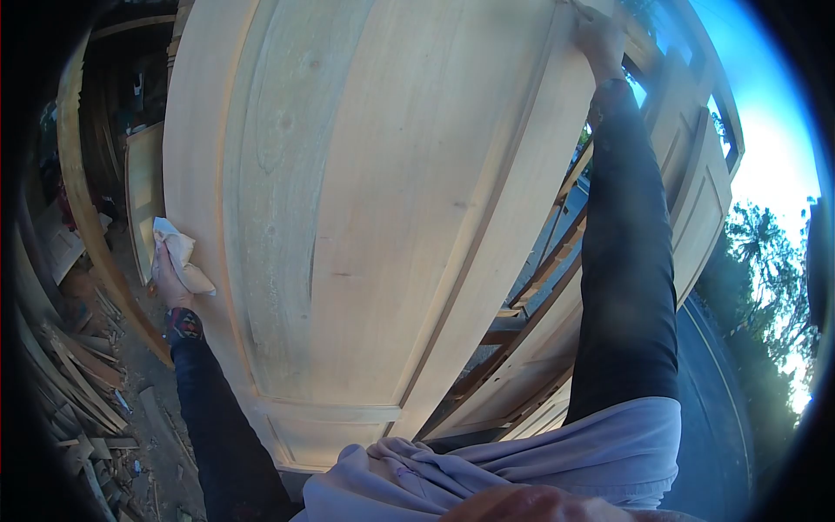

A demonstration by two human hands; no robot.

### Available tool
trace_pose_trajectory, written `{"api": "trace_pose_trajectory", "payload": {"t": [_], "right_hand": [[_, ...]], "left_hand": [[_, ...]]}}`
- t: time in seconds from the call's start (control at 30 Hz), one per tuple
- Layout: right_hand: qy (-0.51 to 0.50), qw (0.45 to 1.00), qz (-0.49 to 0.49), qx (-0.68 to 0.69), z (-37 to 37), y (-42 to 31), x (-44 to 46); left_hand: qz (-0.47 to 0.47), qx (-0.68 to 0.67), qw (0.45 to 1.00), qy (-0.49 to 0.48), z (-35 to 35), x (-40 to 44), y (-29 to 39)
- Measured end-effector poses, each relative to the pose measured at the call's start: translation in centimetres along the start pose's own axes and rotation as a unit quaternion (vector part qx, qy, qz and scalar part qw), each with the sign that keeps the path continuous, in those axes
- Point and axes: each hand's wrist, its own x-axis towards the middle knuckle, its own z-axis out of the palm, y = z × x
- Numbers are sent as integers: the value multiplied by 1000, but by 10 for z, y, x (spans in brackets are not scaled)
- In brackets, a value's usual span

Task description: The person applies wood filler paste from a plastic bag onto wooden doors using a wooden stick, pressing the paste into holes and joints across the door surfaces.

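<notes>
Filling the head view: a pale wooden door (409,191), directly before the person and between the two hands; its far end is cut off by the frame.
Left hand (170,280): grip clamped on a folded sheet (181,250), just at the door's left edge; the sheet hides some fingertips.
Right hand (600,42): blurred, by the door's right edge near the top; its fingertips are hard to make out, so I cannot tell whether this grip is clasped or apart.
Folded sheet: white and tan, creased, with angular corners; cloth or paper, I cannot tell.
Door surface: bare grain with small dark marks, a greyer strip at left, long moulded ridges and a smaller panel at the near end.
Door direction: long axis running from near the grey shirt (557,452) up and away; edges look bowed.
Right side: panelled doors (700,187), partly behind the dark sleeve (626,261).
Left side: curved timber (104,261) and wood scraps (85,378), partly lost in shadow.
</notes>
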Motion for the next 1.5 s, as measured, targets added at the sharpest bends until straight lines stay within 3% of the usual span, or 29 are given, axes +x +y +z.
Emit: {"api": "trace_pose_trajectory", "payload": {"t": [0.03, 0.13, 0.23, 0.33, 0.37, 0.43, 0.5, 0.57, 0.63, 0.67, 0.73, 0.87, 1.07, 1.2, 1.33, 1.5], "right_hand": [[-35, 999, 27, 17, -3, 0, 1], [141, 947, -213, -194, 66, 102, 49], [62, 998, 19, 12, 14, -14, 4], [61, 990, 114, 54, 30, 1, 20], [15, 998, 35, -49, 31, 9, 25], [-78, 957, -122, -250, 31, 31, 39], [8, 919, -272, -285, 46, 80, 69], [-5, 920, -279, -274, 54, 96, 78], [-111, 958, -146, -219, 48, 88, 85], [-98, 993, -18, -56, 46, 86, 86], [-92, 987, 104, 82, 33, 72, 77], [-101, 944, 232, 210, 20, 63, 60], [-119, 890, 344, 274, 13, 71, 58], [-67, 923, 296, 237, 21, 99, 70], [71, 950, 131, 275, 2, 14, 33], [57, 970, 58, 228, 10, 15, 31]], "left_hand": [[1, 6, 1000, 0, -2, 1, -1], [-3, 16, 1000, 6, -1, 0, 0], [7, 23, 1000, 13, -1, 0, 0], [16, 24, 1000, 8, -4, 3, -5], [18, 25, 1000, 3, -6, 5, -6], [26, 18, 999, 22, 2, 1, -3], [29, 21, 999, 26, 3, -2, 0], [25, 36, 999, 12, 0, -2, 1], [29, 45, 998, 17, -4, 2, -3], [31, 50, 998, 20, -6, 3, -5], [38, 47, 998, 29, 8, -6, 7], [40, 70, 997, 20, 0, -2, 0], [33, 73, 996, 34, 14, -11, 14], [-2, 27, 1000, -7, -6, 2, -4], [6, 25, 1000, 6, -4, 2, -4], [9, 49, 999, 8, -5, 1, -3]]}}
